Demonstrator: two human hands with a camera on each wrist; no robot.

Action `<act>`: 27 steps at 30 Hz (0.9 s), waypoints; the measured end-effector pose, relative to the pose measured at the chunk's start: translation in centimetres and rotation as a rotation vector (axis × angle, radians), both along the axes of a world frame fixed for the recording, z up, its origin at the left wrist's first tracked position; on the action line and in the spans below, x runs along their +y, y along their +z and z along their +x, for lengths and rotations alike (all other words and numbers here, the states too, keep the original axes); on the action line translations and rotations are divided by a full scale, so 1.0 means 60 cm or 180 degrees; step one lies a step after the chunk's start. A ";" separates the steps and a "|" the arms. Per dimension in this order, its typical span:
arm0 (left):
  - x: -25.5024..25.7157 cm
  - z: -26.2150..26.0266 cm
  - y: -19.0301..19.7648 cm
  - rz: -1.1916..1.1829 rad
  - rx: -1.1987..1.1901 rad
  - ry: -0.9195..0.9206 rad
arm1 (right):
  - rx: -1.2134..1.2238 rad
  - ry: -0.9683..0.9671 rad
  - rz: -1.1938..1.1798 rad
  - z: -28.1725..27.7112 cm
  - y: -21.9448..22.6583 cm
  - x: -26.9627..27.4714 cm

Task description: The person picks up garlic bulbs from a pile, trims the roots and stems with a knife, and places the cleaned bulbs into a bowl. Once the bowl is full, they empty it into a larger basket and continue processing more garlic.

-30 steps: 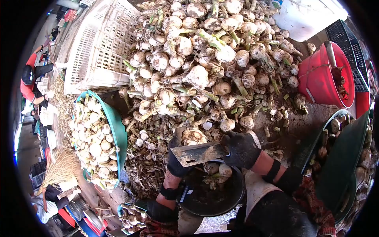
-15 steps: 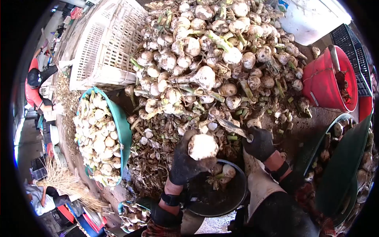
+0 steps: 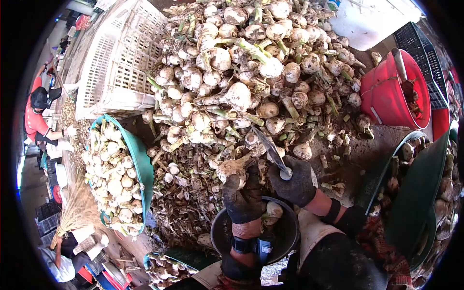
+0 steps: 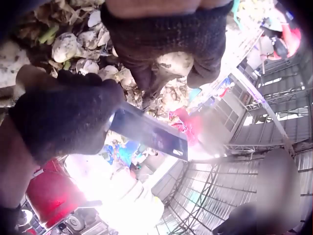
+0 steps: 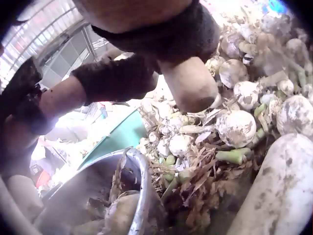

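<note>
My gloved left hand [image 3: 243, 198] is at the near edge of the heap, with its fingers around a garlic bulb [image 3: 234, 169] whose stalk points up and right. In the left wrist view, the pale bulb [image 4: 175, 63] shows between thumb and fingers. Close on the right, my gloved right hand [image 3: 294, 181] grips a knife [image 3: 268, 149] by its handle. Its broad blade points up and left over the heap, and the blade [image 4: 149, 132] is plain in the left wrist view. Below the left wrist, a dark bowl [image 3: 296, 232] holds a few bulbs, partly hidden by the arm.
A large heap of stalked garlic bulbs [image 3: 237, 96] lies ahead, dry husks at its near left. A green tub [image 3: 145, 166] of trimmed bulbs and a white crate [image 3: 118, 63] stand left. To the right are a red bucket [image 3: 386, 99] and a green container [image 3: 418, 203]. Other people work far left.
The blade first lay across a bulb above the bowl, then swung away right. My left hand turned that bulb, then moved forward to the heap, where it now grips a stalked bulb.
</note>
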State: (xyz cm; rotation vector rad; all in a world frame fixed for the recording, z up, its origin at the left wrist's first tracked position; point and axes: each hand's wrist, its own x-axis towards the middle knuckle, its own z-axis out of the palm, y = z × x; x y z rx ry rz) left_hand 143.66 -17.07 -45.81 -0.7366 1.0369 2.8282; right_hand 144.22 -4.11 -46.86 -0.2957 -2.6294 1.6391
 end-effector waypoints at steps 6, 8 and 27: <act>0.008 0.031 -0.014 0.0518 -0.0393 0.0109 | -0.0366 0.0134 -0.0251 0.023 -0.024 0.014; -0.005 0.052 -0.018 0.0672 -0.0517 0.0025 | -0.0084 0.0264 -0.0266 0.031 -0.039 0.009; -0.257 -0.071 -0.117 -0.4107 -0.0455 -0.3575 | -0.0401 0.1242 0.0377 0.054 -0.095 0.017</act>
